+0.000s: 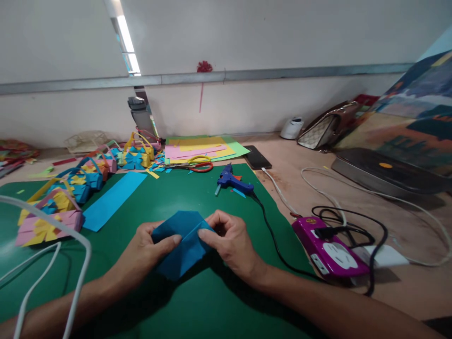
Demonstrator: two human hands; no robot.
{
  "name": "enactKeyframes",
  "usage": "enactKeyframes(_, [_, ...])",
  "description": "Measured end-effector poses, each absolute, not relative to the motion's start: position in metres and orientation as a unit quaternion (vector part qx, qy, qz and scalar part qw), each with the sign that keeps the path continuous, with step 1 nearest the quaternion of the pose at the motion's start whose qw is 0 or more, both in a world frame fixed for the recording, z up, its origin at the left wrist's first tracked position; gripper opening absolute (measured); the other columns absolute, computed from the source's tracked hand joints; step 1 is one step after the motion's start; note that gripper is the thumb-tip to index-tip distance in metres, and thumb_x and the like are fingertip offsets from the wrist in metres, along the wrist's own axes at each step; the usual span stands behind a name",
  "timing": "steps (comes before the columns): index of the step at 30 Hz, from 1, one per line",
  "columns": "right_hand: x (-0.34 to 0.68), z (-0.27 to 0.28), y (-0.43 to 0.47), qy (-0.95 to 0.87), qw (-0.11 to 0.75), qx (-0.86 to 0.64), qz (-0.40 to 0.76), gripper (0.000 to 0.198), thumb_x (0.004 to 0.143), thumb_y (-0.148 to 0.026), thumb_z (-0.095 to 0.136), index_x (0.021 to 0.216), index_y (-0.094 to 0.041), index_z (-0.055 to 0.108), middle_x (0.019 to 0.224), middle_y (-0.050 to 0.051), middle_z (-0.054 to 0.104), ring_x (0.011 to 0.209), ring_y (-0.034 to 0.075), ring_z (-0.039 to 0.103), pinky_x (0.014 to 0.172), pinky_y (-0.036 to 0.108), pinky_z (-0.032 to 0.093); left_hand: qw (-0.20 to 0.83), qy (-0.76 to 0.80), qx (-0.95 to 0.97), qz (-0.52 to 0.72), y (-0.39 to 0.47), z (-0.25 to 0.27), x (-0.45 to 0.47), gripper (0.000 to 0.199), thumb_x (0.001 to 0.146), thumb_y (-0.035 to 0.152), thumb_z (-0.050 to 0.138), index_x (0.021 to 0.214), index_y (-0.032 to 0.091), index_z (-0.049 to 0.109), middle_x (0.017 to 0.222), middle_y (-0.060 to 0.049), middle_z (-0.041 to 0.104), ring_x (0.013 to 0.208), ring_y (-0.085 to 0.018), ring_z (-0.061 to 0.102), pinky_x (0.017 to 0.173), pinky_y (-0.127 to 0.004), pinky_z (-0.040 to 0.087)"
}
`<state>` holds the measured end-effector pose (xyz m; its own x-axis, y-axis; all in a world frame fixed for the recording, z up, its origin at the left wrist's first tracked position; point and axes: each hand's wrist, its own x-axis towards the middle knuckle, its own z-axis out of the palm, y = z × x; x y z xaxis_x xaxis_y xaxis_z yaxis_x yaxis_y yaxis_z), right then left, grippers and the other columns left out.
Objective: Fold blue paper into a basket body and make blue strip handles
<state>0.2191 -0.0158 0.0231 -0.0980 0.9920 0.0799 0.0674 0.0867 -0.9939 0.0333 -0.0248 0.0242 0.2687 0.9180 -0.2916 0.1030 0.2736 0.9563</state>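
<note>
A folded piece of blue paper (187, 252) is held up between both hands above the green mat. My left hand (150, 249) pinches its left side, thumb lying across the front face. On the right edge, my right hand (229, 238) grips the paper with thumb in front and fingers curled behind. A diagonal fold runs between the two thumbs, and the corners look angled. The fingers behind the sheet are partly hidden. Left of the hands, a flat strip of blue paper (115, 200) lies on the mat.
A blue glue gun (231, 181) rests beyond my right hand, its black cord reaching a purple power strip (332, 247). Several small paper baskets (63, 221) line the left. Scissors (201, 165), coloured sheets (201, 148) and a phone (258, 157) lie behind. White cables (83, 263) cross the left foreground.
</note>
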Motion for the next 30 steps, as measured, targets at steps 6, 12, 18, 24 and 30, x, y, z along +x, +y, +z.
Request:
enactKeyframes(6, [0.2179,0.0209,-0.0155,-0.576,0.479,-0.476,0.460,0.013,0.065,-0.020,0.061,0.057,-0.019,0.050,0.057,-0.006,0.048,0.054,0.008,0.043,0.051,0.021,0.036,0.577,0.542,0.523,0.317,-0.0256,0.0296,0.0372,0.031,0.068,0.043,0.069,0.075,0.013,0.062,0.059,0.002,0.056,0.051,-0.010,0.046,0.048,-0.020,0.041])
enactKeyframes(12, [0.2165,0.0228,-0.0178,-0.575,0.479,-0.475,0.462,0.015,0.064,-0.019,0.061,0.055,-0.018,0.049,0.056,-0.006,0.048,0.054,0.008,0.043,0.052,0.021,0.036,0.524,0.586,0.539,0.303,-0.0241,0.0321,0.0387,0.029,0.064,0.040,0.070,0.066,0.012,0.059,0.055,0.002,0.053,0.049,-0.009,0.044,0.046,-0.019,0.037])
enactKeyframes(18, [0.2179,0.0250,-0.0209,-0.551,0.475,-0.468,0.502,0.015,0.064,-0.021,0.062,0.056,-0.018,0.050,0.057,-0.005,0.050,0.055,0.009,0.044,0.053,0.022,0.036,0.540,0.580,0.527,0.307,-0.0212,0.0284,0.0367,0.028,0.065,0.039,0.070,0.069,0.013,0.061,0.055,0.002,0.055,0.048,-0.010,0.046,0.046,-0.020,0.038])
enactKeyframes(24, [0.2179,0.0248,-0.0208,-0.544,0.475,-0.463,0.514,0.017,0.063,-0.020,0.062,0.054,-0.018,0.048,0.056,-0.006,0.047,0.055,0.008,0.042,0.054,0.022,0.035,0.577,0.561,0.510,0.304,-0.0228,0.0266,0.0342,0.030,0.066,0.040,0.071,0.067,0.013,0.058,0.054,0.003,0.053,0.047,-0.009,0.045,0.046,-0.020,0.036])
enactKeyframes(30, [0.2173,0.0247,-0.0210,-0.528,0.477,-0.456,0.534,0.018,0.063,-0.019,0.062,0.054,-0.018,0.046,0.055,-0.007,0.044,0.054,0.008,0.040,0.052,0.021,0.033,0.584,0.554,0.511,0.302,-0.0228,0.0255,0.0339,0.030,0.065,0.040,0.071,0.066,0.013,0.057,0.054,0.002,0.054,0.047,-0.010,0.046,0.046,-0.021,0.036])
